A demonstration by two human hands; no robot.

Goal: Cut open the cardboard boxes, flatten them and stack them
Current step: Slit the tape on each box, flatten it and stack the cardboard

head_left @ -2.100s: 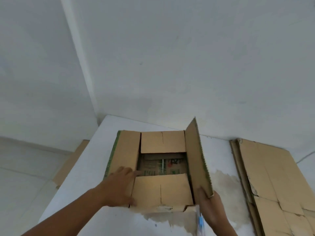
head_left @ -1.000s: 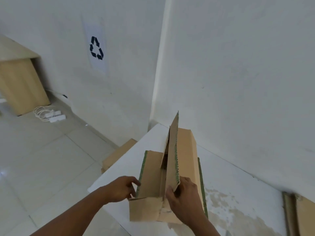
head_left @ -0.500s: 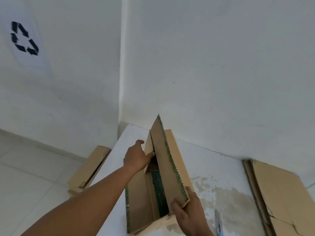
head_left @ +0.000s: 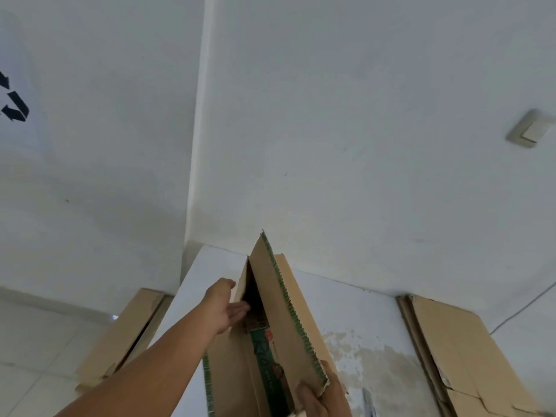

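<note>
The cardboard box [head_left: 264, 350] stands on the white worktop [head_left: 355, 299], close to the corner of the room. It is squeezed into a narrow wedge, with its open top towards the camera. One tall flap with a green, toothed edge rises along the box's right side, and a green printed strip shows down inside.

The left hand [head_left: 224, 308] reaches in from the box's left. Its fingers [head_left: 240, 310] lie nearly straight and close together, pushed into the dark gap between the box's walls. The thumb is spread wide above them, at the top edge of the left wall. Whether the fingertips press on anything inside is hidden.

The right hand [head_left: 320, 392] is at the box's near right corner. It pinches the lower end of the tall flap, with the thumb on the inner face and the other fingers curled narrowly round behind it.

Well to the right of the box, flattened cardboard sheets [head_left: 469, 356] lie stacked on the worktop against the wall. Between them and the box the worktop has a brown, stained patch, and a slim pale object [head_left: 368, 400] lies just right of the right hand, too blurred to identify. Left of the box, down on the floor, more folded cardboard [head_left: 126, 335] leans against the worktop's side.
</note>
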